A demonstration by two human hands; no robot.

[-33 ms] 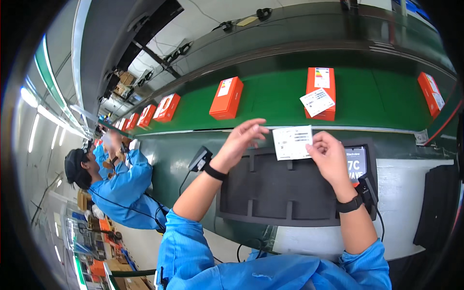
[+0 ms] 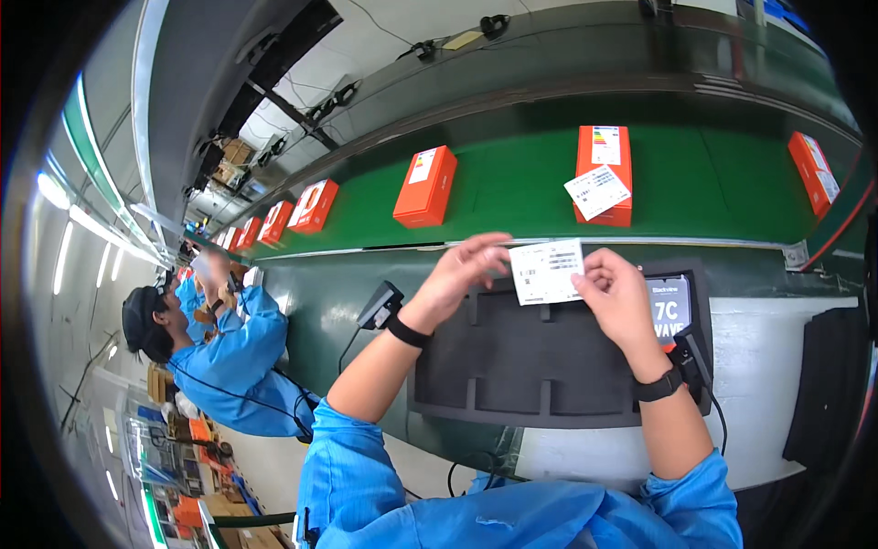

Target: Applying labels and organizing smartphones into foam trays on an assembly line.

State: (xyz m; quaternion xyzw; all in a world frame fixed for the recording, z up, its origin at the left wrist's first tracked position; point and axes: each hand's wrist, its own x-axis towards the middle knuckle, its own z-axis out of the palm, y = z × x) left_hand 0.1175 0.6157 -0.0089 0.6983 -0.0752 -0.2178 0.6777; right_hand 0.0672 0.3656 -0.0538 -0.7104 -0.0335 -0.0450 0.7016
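Note:
Over a black foam tray (image 2: 512, 366), my right hand (image 2: 615, 291) pinches a white printed label sheet (image 2: 547, 272) at its right edge, thumb in front. My left hand (image 2: 462, 274) holds nothing; its fingers are apart and bent, with the tips right beside the sheet's left edge. Whether they touch it I cannot tell. A phone (image 2: 670, 306) with a lit or printed face lies in the tray's right end, partly behind my right wrist. Beyond the sheet, an orange box (image 2: 604, 197) on the green belt carries another white label sheet (image 2: 597, 190), lying askew on it.
More orange boxes (image 2: 425, 188) stand spaced along the green conveyor belt (image 2: 512, 183), one (image 2: 814, 172) at the far right. Both wrists wear dark bands with small black cabled devices beside them. On my left, a co-worker (image 2: 229, 352) in blue works at the same bench.
My left hand has moved slightly right, closer to the label sheet. The sheet has shifted a little left and tilted in my right hand.

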